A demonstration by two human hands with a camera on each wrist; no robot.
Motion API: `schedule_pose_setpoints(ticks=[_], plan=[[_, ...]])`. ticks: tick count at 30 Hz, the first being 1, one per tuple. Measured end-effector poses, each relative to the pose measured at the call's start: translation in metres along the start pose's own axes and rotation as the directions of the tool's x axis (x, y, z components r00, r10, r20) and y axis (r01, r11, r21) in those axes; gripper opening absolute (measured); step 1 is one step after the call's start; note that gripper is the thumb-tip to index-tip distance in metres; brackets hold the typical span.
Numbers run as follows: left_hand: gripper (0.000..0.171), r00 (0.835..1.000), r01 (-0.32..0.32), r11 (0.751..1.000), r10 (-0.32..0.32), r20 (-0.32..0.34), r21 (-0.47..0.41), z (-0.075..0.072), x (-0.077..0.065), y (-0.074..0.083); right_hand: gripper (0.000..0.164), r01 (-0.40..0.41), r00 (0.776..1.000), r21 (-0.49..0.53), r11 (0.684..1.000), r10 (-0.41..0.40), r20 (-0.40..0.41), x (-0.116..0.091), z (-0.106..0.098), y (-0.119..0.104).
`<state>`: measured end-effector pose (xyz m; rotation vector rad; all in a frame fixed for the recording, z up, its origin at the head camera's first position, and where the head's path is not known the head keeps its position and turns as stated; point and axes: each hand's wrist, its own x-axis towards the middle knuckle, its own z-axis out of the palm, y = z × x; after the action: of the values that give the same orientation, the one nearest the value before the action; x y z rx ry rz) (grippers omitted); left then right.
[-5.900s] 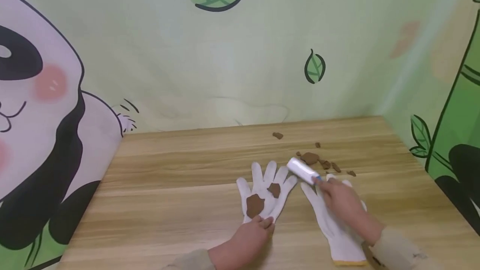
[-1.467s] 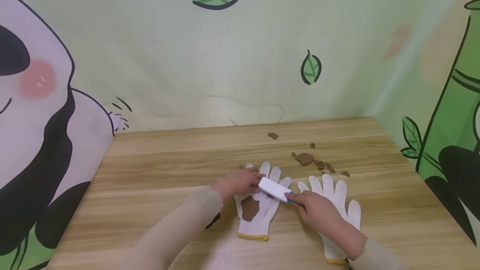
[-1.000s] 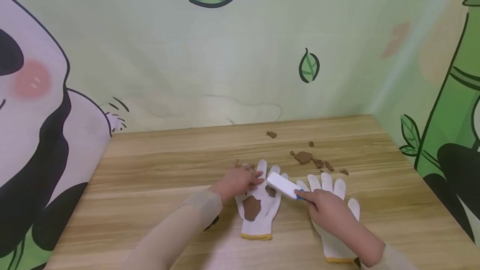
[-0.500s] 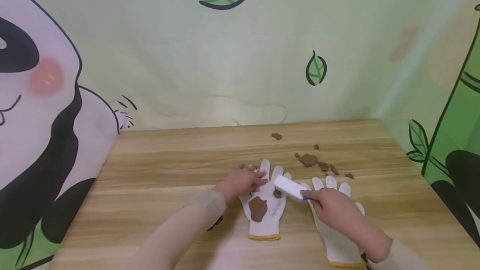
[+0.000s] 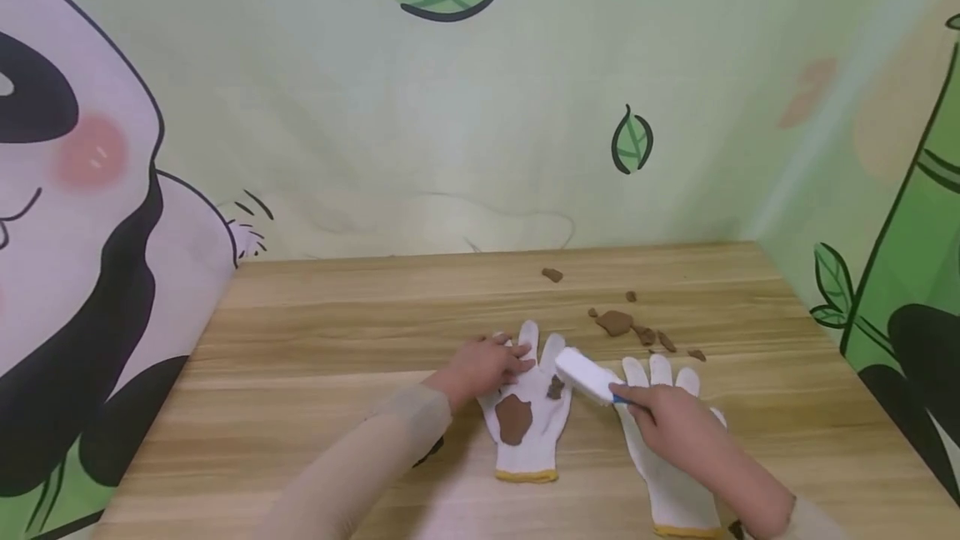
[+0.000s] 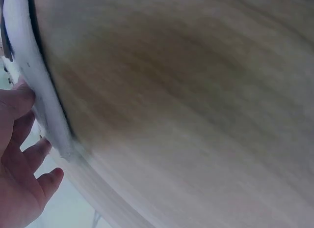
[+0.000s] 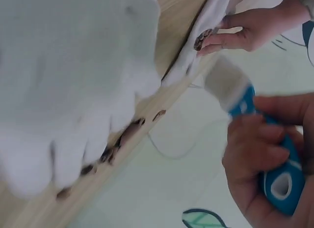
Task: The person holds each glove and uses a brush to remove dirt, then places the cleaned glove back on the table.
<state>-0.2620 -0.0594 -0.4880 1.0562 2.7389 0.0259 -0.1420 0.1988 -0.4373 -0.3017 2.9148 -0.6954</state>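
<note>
A white knit glove [image 5: 528,444] with a yellow cuff lies flat on the table, palm up. On it sit a large flat brown patch [image 5: 513,420] and a smaller, crumpled brown clump [image 5: 555,387]. My left hand [image 5: 483,367] presses on the fingers at the glove's left side, its own fingers spread. In my right hand [image 5: 678,432] is a brush [image 7: 228,85] with a white head and blue handle, gripped by the handle. Its head overlaps the glove's right edge beside the clump. Below my right hand lies a second white glove [image 5: 678,494], partly covered by that arm.
Several brown crumbs and flakes [image 5: 615,323] lie on the wooden table [image 5: 337,315] behind the gloves. A lone flake [image 5: 552,275] is near the back edge. A printed backdrop [image 5: 337,107] stands behind the table.
My left hand has gone from the glove's cuff up to its fingers. The brush has moved off the small brown patch to the right; that patch looks smaller and crumpled.
</note>
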Motion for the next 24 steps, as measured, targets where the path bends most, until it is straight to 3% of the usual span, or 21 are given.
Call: schedule_pose_setpoints(ticks=[5, 8, 12, 16, 19, 22, 24], plan=[[0.039, 1.0, 0.006, 1.0, -0.007, 0.014, 0.01, 0.003, 0.0, 0.002, 0.034, 0.033, 0.999, -0.019, 0.999, -0.033, -0.009, 0.008, 0.019, -0.004], [0.04, 1.0, 0.021, 1.0, -0.021, 0.012, -0.001, 0.004, 0.001, 0.002, 0.034, -0.02, 0.999, 0.021, 1.0, 0.019, 0.029, -0.007, 0.021, 0.006], [0.036, 0.999, 0.03, 0.996, -0.031, 0.008, 0.082, -0.003, 0.004, 0.004, 0.034, -0.054, 0.998, 0.063, 0.997, 0.052, 0.045, -0.026, 0.008, 0.021], [0.023, 0.996, -0.084, 0.983, 0.089, -0.025, 0.163, -0.016, 0.014, 0.014, 0.035, -0.063, 0.998, 0.049, 0.997, 0.063, 0.014, -0.028, -0.004, 0.025], [0.029, 0.98, -0.189, 0.96, 0.198, -0.024, 0.205, -0.023, 0.024, 0.022, 0.036, -0.09, 0.996, 0.076, 0.993, 0.091, -0.003, -0.023, -0.005, 0.017], [0.037, 0.977, -0.213, 0.956, 0.211, 0.031, 0.204, -0.023, 0.033, 0.027, 0.036, -0.101, 0.995, 0.102, 0.99, 0.101, 0.001, -0.015, 0.0, 0.006], [0.038, 0.985, -0.17, 0.967, 0.16, 0.068, 0.189, -0.02, 0.038, 0.026, 0.035, -0.085, 0.996, 0.097, 0.992, 0.086, -0.012, -0.008, 0.005, -0.002]])
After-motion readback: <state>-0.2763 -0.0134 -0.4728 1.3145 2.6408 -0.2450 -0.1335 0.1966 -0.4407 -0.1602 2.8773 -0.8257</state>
